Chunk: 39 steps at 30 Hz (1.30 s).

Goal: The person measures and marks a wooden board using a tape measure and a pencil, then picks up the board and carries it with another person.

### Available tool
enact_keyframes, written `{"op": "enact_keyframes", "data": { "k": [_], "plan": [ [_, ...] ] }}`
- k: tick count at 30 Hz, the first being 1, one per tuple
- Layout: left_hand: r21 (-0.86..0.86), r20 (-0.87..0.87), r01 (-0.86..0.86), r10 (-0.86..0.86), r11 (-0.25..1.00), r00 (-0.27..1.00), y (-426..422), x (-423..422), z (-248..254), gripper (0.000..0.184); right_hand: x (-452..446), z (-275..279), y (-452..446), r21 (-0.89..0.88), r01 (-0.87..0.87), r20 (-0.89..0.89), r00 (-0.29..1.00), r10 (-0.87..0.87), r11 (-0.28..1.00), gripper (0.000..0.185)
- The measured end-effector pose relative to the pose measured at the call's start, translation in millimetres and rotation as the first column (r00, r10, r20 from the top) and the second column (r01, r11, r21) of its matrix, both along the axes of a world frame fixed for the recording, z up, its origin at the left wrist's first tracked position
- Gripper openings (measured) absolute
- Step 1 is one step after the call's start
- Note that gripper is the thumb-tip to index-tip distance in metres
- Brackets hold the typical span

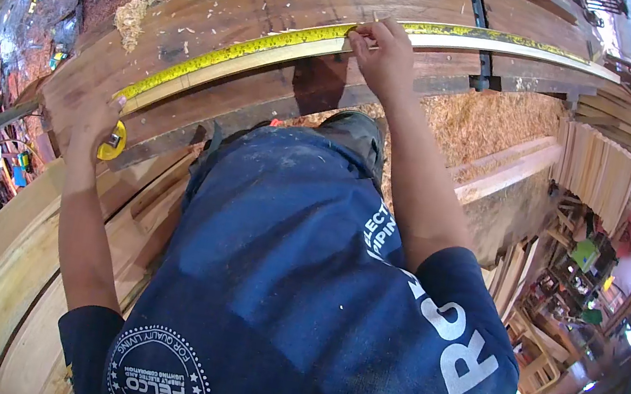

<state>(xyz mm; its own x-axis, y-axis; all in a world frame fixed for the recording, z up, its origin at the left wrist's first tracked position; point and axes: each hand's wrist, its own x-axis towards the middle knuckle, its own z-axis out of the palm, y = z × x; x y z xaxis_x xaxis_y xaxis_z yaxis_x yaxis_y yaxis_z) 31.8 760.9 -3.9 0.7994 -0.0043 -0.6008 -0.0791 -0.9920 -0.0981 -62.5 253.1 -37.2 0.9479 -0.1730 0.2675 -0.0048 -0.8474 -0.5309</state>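
Hiding some tape (274, 41), right fingers (376, 32) curl inward; left fingers (106, 114) blur, both grips unclear.

You wear a dark-blue, short-sleeved fabric T-shirt (266, 247), creased and flecked with pale dust. Large white printed letters (466, 369), "RO" readable, slant near your dark-blue right sleeve (448, 272); smaller white lettering (379, 230) shows "ELECT" and "PIPIN". A round white emblem (160, 387) with stars reads "FELCO" and "FOR QUALITY LIVING". Dark trousers (362, 134) show past your hem.
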Motion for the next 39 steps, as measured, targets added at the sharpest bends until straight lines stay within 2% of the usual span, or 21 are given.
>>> {"op": "enact_keyframes", "data": {
  "k": [2,5,7,10,12,15,20,23,26,30,35,39],
  "plan": [
    [0.071,-0.040,0.014,-0.012,0.997,0.999,-5.9,2.0,6.6,0.046,-2.3,-2.6,6.5,0.026,0.033,-0.034,0.999,-0.032,0.999,0.016],
    [-0.032,-0.043,0.004,-0.006,0.999,0.999,-8.8,2.2,11.8,0.045,-0.6,-7.8,7.0,0.118,0.105,-0.084,0.992,-0.095,0.987,0.018],
    [-0.086,-0.067,-0.027,0.022,0.996,0.998,-14.0,3.0,15.5,0.044,0.6,-1.9,7.4,0.090,0.109,-0.084,0.991,-0.102,0.990,0.020],
    [-0.073,-0.098,-0.109,0.101,0.991,0.990,-7.3,7.8,7.9,0.046,4.7,5.7,13.2,0.052,0.116,-0.072,0.991,-0.112,0.992,0.023],
    [-0.051,-0.111,-0.083,0.077,0.995,0.991,-9.7,7.2,10.7,0.047,6.4,11.6,13.6,0.066,0.125,-0.104,0.988,-0.118,0.990,0.024],
    [-0.033,-0.106,0.049,-0.052,0.998,0.993,-22.3,8.6,26.5,0.048,9.1,16.7,8.0,0.127,0.087,-0.211,0.976,-0.059,0.988,0.025],
    [0.014,-0.091,0.112,-0.110,0.994,0.990,-12.6,12.6,17.1,0.047,11.3,15.5,4.3,0.055,0.027,-0.198,0.980,-0.016,0.998,0.022],
    [0.101,-0.142,0.107,-0.092,0.989,0.986,-15.0,15.2,16.8,0.043,10.6,17.4,3.9,0.020,0.012,-0.184,0.983,-0.008,1.000,0.022],
    [0.134,-0.120,0.172,-0.156,0.976,0.980,-30.7,11.6,36.5,0.043,10.5,16.9,2.8,0.034,0.028,-0.210,0.977,-0.021,0.999,0.022],
    [0.034,-0.001,0.206,-0.206,0.978,0.978,-16.6,8.6,20.1,0.045,8.9,19.2,2.2,0.088,0.040,-0.230,0.973,-0.019,0.995,0.021],
    [0.022,-0.010,0.222,-0.222,0.975,0.975,-18.5,11.4,21.0,0.046,7.6,20.4,2.3,0.041,0.027,-0.189,0.982,-0.019,0.999,0.021],
    [0.208,-0.109,0.281,-0.264,0.937,0.958,-66.0,9.3,71.2,0.047,8.9,16.7,1.0,0.046,0.025,-0.176,0.984,-0.017,0.999,0.022]
  ]
}}
